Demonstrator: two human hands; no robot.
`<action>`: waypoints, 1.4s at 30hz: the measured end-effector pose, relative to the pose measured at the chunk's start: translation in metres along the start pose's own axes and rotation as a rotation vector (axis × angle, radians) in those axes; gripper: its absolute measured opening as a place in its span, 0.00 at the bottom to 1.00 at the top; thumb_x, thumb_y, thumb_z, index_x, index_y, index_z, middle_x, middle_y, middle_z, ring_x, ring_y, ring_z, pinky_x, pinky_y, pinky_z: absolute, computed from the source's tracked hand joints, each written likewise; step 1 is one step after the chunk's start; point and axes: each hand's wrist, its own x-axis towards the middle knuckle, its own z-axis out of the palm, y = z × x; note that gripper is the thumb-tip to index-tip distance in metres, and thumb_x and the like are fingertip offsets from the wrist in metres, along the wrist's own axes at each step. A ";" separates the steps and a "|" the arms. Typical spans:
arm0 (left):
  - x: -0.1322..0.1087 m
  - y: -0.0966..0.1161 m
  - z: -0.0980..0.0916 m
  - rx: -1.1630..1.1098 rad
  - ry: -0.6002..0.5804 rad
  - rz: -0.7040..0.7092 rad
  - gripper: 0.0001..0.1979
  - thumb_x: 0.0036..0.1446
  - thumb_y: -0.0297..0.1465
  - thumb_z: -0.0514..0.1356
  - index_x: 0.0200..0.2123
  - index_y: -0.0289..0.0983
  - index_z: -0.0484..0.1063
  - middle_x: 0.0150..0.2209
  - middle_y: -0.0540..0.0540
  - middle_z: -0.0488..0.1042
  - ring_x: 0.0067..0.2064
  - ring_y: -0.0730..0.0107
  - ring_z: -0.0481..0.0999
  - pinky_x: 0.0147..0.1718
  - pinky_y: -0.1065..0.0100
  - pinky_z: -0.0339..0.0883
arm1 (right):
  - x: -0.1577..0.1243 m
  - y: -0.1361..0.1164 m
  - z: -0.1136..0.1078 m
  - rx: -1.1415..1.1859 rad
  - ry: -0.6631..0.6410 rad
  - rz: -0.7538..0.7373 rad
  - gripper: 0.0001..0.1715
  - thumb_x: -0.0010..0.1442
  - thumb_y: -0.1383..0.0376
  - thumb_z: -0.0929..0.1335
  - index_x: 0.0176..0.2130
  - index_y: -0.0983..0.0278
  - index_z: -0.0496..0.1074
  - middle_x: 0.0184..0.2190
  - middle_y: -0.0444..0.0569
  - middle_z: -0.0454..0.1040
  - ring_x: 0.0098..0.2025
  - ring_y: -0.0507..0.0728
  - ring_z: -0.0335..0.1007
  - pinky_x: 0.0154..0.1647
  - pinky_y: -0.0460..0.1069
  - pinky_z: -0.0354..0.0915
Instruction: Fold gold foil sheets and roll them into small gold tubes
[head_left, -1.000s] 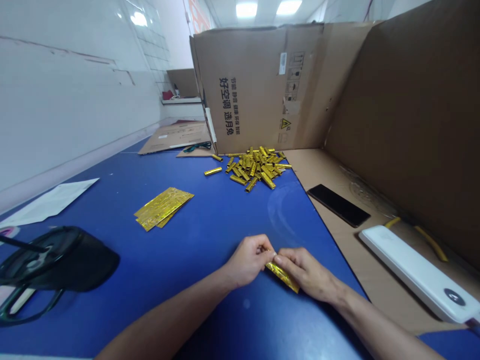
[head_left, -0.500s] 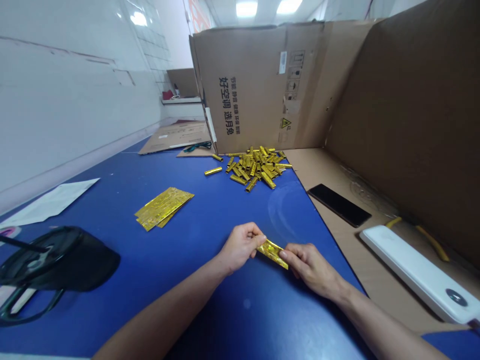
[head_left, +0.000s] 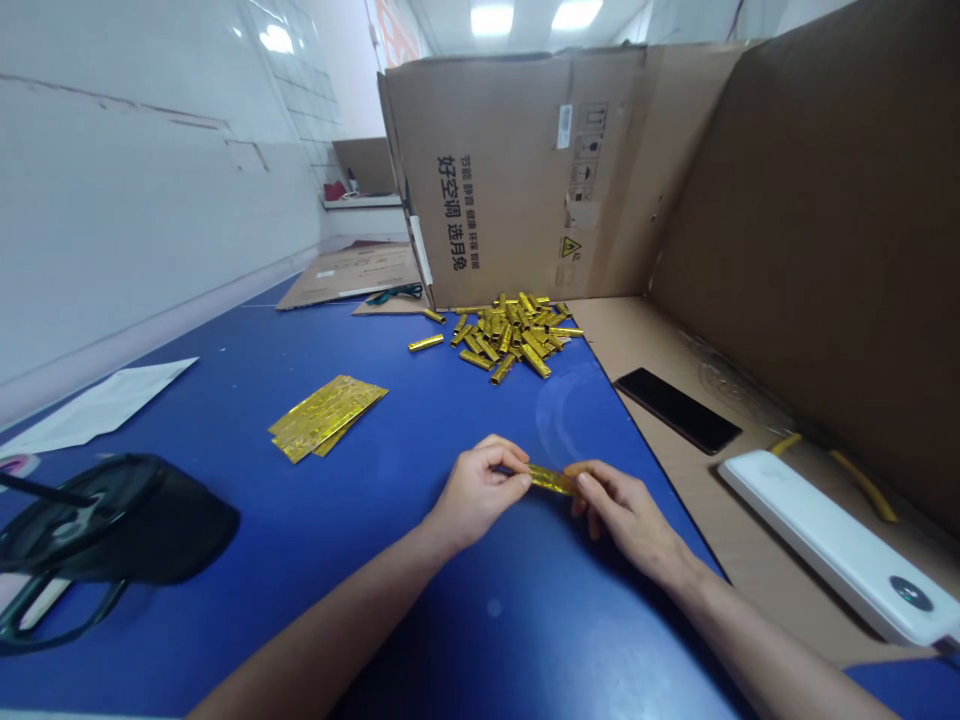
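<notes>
Between my two hands a narrow strip of shiny gold foil paper [head_left: 552, 480] is held just above the blue table. My left hand [head_left: 484, 490] pinches its left end with thumb and fingers. The right end sits between the thumb and fingers of my right hand [head_left: 615, 508]. Beyond the hands lies a heap of small gold foil rolls [head_left: 517, 335], several with open ends showing. One single gold roll [head_left: 426, 342] rests left of the heap. Flat gold foil sheets [head_left: 326, 415] are stacked on the table to the left.
A large cardboard box [head_left: 517, 180] stands behind the heap, with another cardboard wall at right. On the right lie a black phone [head_left: 679, 410], a white power bank [head_left: 832, 545] and a yellow-handled tool [head_left: 862, 485]. A dark container [head_left: 165, 520] and white paper [head_left: 105, 402] are at left.
The foil piece now looks narrower and lies more level between my hands. My right hand has moved up slightly, and its fingers have shifted on the foil.
</notes>
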 end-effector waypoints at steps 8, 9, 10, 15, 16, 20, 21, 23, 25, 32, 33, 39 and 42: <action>-0.010 0.002 0.007 0.156 -0.087 0.187 0.03 0.47 0.24 0.57 0.29 0.34 0.68 0.36 0.45 0.66 0.38 0.71 0.69 0.37 0.69 0.66 | 0.003 0.007 -0.001 0.199 0.004 0.160 0.19 0.56 0.53 0.60 0.25 0.64 0.63 0.15 0.40 0.63 0.14 0.47 0.54 0.15 0.43 0.51; -0.010 0.001 0.008 0.131 -0.090 0.142 0.07 0.47 0.25 0.57 0.33 0.34 0.67 0.35 0.45 0.67 0.37 0.71 0.69 0.36 0.70 0.65 | 0.001 0.006 -0.001 0.134 0.058 0.118 0.18 0.56 0.54 0.60 0.24 0.64 0.63 0.15 0.40 0.63 0.15 0.47 0.54 0.16 0.43 0.52; -0.009 0.000 0.009 0.096 -0.097 0.079 0.10 0.47 0.25 0.58 0.36 0.34 0.66 0.34 0.46 0.68 0.35 0.73 0.70 0.35 0.71 0.65 | 0.000 0.005 0.000 0.058 0.105 0.063 0.18 0.57 0.55 0.60 0.23 0.64 0.64 0.15 0.40 0.62 0.17 0.48 0.55 0.18 0.43 0.52; -0.006 -0.008 0.010 0.048 -0.128 -0.148 0.11 0.51 0.32 0.55 0.37 0.31 0.67 0.19 0.52 0.66 0.20 0.78 0.65 0.20 0.75 0.59 | -0.006 -0.002 0.002 -0.190 0.188 -0.170 0.15 0.59 0.60 0.60 0.26 0.63 0.67 0.19 0.42 0.65 0.22 0.49 0.59 0.25 0.44 0.55; -0.006 -0.009 0.010 0.060 -0.113 -0.154 0.10 0.51 0.32 0.54 0.34 0.31 0.68 0.17 0.52 0.65 0.19 0.78 0.65 0.19 0.75 0.59 | -0.006 -0.003 0.002 -0.193 0.185 -0.182 0.14 0.59 0.61 0.60 0.26 0.63 0.67 0.20 0.43 0.65 0.22 0.49 0.59 0.25 0.44 0.56; -0.007 -0.013 0.010 0.100 -0.034 -0.122 0.09 0.50 0.32 0.55 0.30 0.32 0.70 0.17 0.52 0.66 0.19 0.78 0.65 0.20 0.75 0.58 | -0.005 -0.004 0.002 -0.094 0.118 -0.108 0.13 0.58 0.59 0.60 0.29 0.64 0.68 0.21 0.43 0.67 0.22 0.49 0.61 0.24 0.44 0.57; -0.008 -0.013 0.010 0.113 -0.025 -0.107 0.09 0.50 0.32 0.55 0.30 0.32 0.70 0.17 0.52 0.66 0.19 0.78 0.65 0.20 0.75 0.58 | -0.005 -0.003 0.002 -0.051 0.087 -0.067 0.14 0.58 0.58 0.60 0.30 0.64 0.68 0.20 0.42 0.67 0.22 0.49 0.60 0.23 0.43 0.57; -0.008 -0.013 0.010 0.123 -0.014 -0.088 0.08 0.50 0.32 0.55 0.30 0.32 0.70 0.17 0.52 0.66 0.20 0.78 0.66 0.21 0.75 0.58 | -0.004 -0.002 0.001 0.016 0.037 -0.004 0.16 0.58 0.57 0.59 0.30 0.64 0.68 0.19 0.42 0.66 0.19 0.49 0.59 0.20 0.43 0.57; -0.008 -0.012 0.011 0.102 -0.017 -0.092 0.09 0.49 0.32 0.56 0.32 0.32 0.70 0.17 0.52 0.66 0.20 0.78 0.66 0.20 0.75 0.57 | -0.004 -0.001 0.002 0.019 0.037 -0.002 0.18 0.58 0.56 0.59 0.27 0.64 0.68 0.18 0.42 0.66 0.19 0.48 0.59 0.19 0.43 0.56; -0.006 -0.010 0.012 0.044 -0.102 -0.221 0.11 0.51 0.36 0.54 0.29 0.32 0.66 0.14 0.53 0.65 0.15 0.79 0.62 0.16 0.76 0.54 | -0.007 -0.006 0.001 -0.105 0.100 -0.140 0.16 0.58 0.58 0.60 0.26 0.63 0.69 0.19 0.44 0.67 0.22 0.50 0.61 0.23 0.44 0.58; -0.007 -0.010 0.012 0.052 -0.093 -0.208 0.11 0.50 0.36 0.54 0.28 0.32 0.66 0.14 0.53 0.65 0.15 0.79 0.62 0.16 0.76 0.54 | -0.006 -0.006 0.001 -0.096 0.094 -0.134 0.16 0.58 0.58 0.60 0.27 0.63 0.69 0.20 0.44 0.68 0.22 0.50 0.61 0.23 0.44 0.58; -0.013 -0.012 0.012 0.186 -0.061 -0.085 0.09 0.52 0.33 0.53 0.28 0.34 0.67 0.15 0.54 0.64 0.17 0.79 0.62 0.18 0.76 0.54 | -0.005 -0.006 0.002 0.022 -0.030 -0.036 0.16 0.59 0.57 0.59 0.30 0.64 0.69 0.19 0.42 0.67 0.18 0.48 0.60 0.18 0.43 0.57; -0.013 -0.012 0.012 0.169 -0.064 -0.094 0.09 0.53 0.33 0.53 0.29 0.34 0.67 0.15 0.54 0.64 0.17 0.79 0.62 0.18 0.76 0.54 | -0.007 -0.007 0.002 -0.010 -0.012 -0.069 0.17 0.59 0.58 0.58 0.28 0.64 0.68 0.18 0.42 0.66 0.17 0.48 0.60 0.19 0.43 0.56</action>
